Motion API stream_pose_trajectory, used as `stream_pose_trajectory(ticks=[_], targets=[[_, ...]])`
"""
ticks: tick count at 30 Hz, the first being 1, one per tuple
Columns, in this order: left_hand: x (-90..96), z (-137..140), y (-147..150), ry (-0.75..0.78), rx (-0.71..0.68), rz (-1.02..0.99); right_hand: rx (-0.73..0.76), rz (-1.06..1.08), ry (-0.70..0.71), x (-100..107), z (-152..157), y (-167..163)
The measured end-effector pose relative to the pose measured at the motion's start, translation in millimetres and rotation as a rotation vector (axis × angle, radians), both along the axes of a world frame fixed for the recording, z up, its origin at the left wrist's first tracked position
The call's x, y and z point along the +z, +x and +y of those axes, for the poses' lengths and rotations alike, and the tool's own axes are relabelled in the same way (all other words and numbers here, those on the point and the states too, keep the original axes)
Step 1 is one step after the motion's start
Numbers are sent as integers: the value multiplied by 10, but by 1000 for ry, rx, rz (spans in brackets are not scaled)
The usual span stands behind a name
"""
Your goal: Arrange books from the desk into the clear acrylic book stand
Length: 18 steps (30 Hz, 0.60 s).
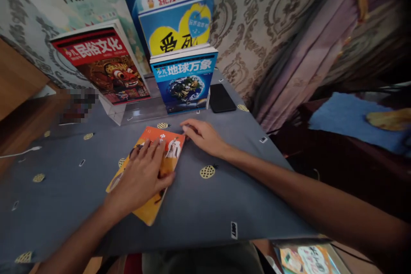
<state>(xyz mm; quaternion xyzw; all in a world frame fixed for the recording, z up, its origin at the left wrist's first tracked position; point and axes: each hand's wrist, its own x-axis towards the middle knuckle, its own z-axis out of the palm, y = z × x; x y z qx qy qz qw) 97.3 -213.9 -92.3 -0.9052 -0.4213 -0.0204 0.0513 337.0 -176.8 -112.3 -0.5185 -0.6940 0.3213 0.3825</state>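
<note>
The orange book (171, 163) lies flat and closed on the desk (192, 209) beneath the left hand (141, 175), whose fingers are spread on the cover, clamped on nothing; the right hand (205, 137) is at its far right corner, fingers bent, grip impossible to tell. Already upright at the clear stand (138, 113): the glossy red book (105, 68) and blue book (186, 81), with taller books (83, 4) behind. Outside it: the orange book, thin and rectangular. Desk surface: grey-blue, cloth-like, printed with pineapples (208, 171)
</note>
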Motion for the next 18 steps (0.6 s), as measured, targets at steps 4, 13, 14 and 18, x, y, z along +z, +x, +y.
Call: stream_pose_trajectory(ticks=[4, 13, 14, 18], targets=[[148, 79, -184, -100, -178, 104, 111, 244, -151, -20, -20, 25], [13, -153, 308, 242, 15, 76, 63, 313, -7, -19, -82, 14], [5, -155, 326, 267, 5, 75, 67, 318, 12, -12, -93, 11], [30, -135, 317, 331, -60, 55, 80, 324, 80, 10, -129, 2]])
